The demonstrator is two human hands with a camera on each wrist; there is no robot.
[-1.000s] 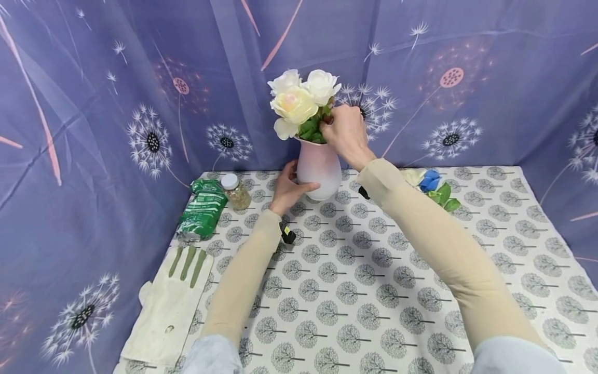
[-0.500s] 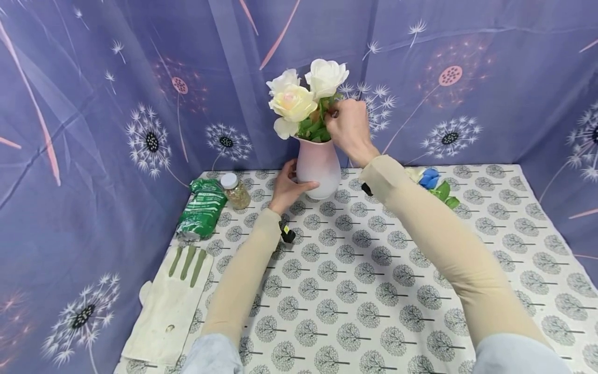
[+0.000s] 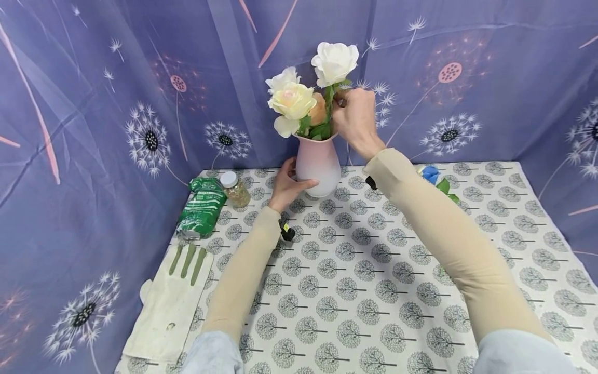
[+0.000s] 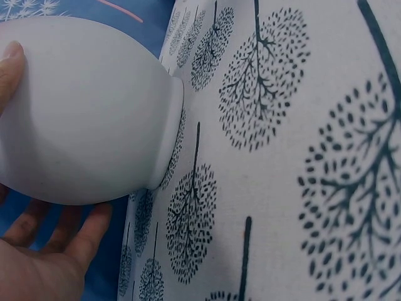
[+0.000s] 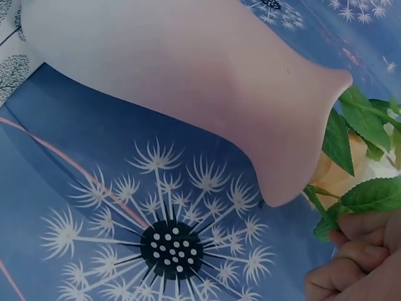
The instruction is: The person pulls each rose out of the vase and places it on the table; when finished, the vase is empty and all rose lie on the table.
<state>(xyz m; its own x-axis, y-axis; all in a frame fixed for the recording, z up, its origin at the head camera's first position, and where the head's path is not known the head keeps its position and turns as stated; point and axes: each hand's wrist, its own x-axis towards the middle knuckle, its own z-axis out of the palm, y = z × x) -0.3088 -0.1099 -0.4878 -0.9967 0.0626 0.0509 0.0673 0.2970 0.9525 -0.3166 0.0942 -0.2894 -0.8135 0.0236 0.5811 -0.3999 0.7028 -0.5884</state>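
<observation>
A pink-to-white vase [image 3: 318,169] stands upright at the back of the table. My left hand [image 3: 288,186] holds its lower body, thumb in front and fingers round the far side; the left wrist view shows the vase's pale base [image 4: 94,119] resting on the cloth. Above the rim, my right hand [image 3: 357,119] pinches the green stem of a white rose [image 3: 335,63], whose bloom rises over the others. A cream rose [image 3: 293,101], another white rose [image 3: 283,79] and a peach flower [image 3: 317,109] sit in the vase. Leaves [image 5: 360,119] crowd its mouth; the stem's lower end is hidden.
Left on the tree-print tablecloth [image 3: 348,291] lie a green packet [image 3: 203,208], a lidded jar [image 3: 236,190] and a pair of white gloves [image 3: 163,311]. Behind my right forearm, a blue flower [image 3: 431,174] with leaves is partly hidden. A purple curtain hangs close behind the vase.
My right hand has moved up and slightly right, lifting the white rose higher out of the vase and revealing the peach flower. My left hand stays on the vase.
</observation>
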